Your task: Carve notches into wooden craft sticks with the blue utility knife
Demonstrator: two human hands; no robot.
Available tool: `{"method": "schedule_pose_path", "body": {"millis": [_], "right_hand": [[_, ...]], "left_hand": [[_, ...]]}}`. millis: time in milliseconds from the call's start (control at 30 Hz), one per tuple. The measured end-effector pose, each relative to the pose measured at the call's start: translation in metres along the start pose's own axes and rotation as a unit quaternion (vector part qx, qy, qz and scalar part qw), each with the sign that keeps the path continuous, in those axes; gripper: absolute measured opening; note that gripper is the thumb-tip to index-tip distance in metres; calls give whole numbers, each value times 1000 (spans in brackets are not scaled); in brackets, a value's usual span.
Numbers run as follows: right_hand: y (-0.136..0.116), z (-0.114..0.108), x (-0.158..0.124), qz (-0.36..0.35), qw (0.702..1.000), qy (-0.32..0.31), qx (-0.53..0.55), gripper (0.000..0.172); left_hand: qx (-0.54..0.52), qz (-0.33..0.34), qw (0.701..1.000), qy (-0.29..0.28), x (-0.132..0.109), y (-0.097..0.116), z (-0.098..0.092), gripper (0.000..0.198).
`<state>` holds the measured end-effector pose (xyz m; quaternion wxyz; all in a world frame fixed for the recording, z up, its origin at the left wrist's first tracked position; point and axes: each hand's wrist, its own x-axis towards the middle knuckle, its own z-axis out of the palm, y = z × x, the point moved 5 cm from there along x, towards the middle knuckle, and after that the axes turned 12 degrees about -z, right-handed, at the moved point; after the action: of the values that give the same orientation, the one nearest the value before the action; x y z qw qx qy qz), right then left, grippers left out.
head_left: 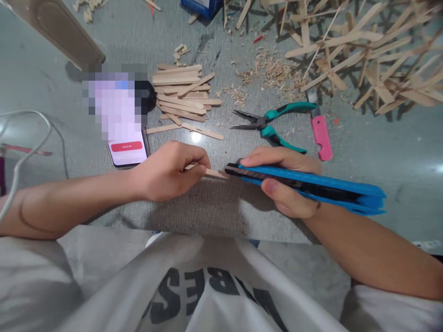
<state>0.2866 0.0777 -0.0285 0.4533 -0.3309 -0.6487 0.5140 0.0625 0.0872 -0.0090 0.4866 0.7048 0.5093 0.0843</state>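
Note:
My left hand [173, 170] pinches a thin wooden stick [216, 173], whose free end points right, just above the table near its front edge. Its tip meets or nearly meets the black front end of a blue utility knife [311, 184]; whether they touch I cannot tell. My right hand [287, 184] is wrapped round the knife, thumb and fingers on either side of its body, with the back end sticking out to the right.
Beyond my hands lie open teal pliers [261, 123], a pink folding knife [321, 137], a pile of wooden sticks [183, 94] and wood shavings [277, 71]. A phone [128, 152] is at left. A tangled stick structure [377, 55] fills the back right; a white cable [32, 152] curves at far left.

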Motion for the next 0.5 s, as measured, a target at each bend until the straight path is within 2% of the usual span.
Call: {"method": "schedule_pose_path", "body": {"millis": [100,200,333,400,500], "right_hand": [[-5,9,4,-65,996,-56,-36,32],[-7,9,9,-55,991,-85,-88,32],[-9,6,15,-44,985,-118,-119,22],[-11,7,16,-79,980,-136,-122,19],[-13,10,15,-168,961,-169,-142,22]], "left_hand": [[35,-40,999,0,5,-3,-1,16],[39,-65,997,9,7,-5,-2,17],[44,-72,996,9,5,-3,-2,19],[50,-77,996,1,5,-2,-2,20],[65,-96,993,-14,4,0,-1,22]]}}
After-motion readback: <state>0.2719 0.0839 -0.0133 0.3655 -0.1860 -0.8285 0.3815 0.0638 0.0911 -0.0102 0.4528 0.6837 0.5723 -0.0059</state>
